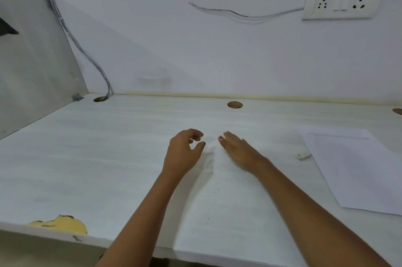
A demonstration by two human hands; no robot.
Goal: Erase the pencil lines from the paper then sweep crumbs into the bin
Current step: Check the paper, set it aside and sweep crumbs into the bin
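Observation:
A white sheet of paper (356, 168) lies on the desk at the right, with no pencil lines that I can make out. A small white eraser (303, 155) rests just off its left edge. Dark eraser crumbs (214, 181) are scattered on the desk between my forearms. My left hand (183, 153) hovers at the desk's middle, fingers curled and apart, holding nothing. My right hand (238, 151) lies flat and blurred beside it, fingers stretched toward the left hand, empty. No bin is in view.
The white desk (97, 157) meets the wall at the back, with round cable holes (235, 105) along that edge. A grey side panel (37, 53) closes the left. The front edge has a chipped yellow patch (63, 224). A wall socket (341, 4) hangs at the upper right.

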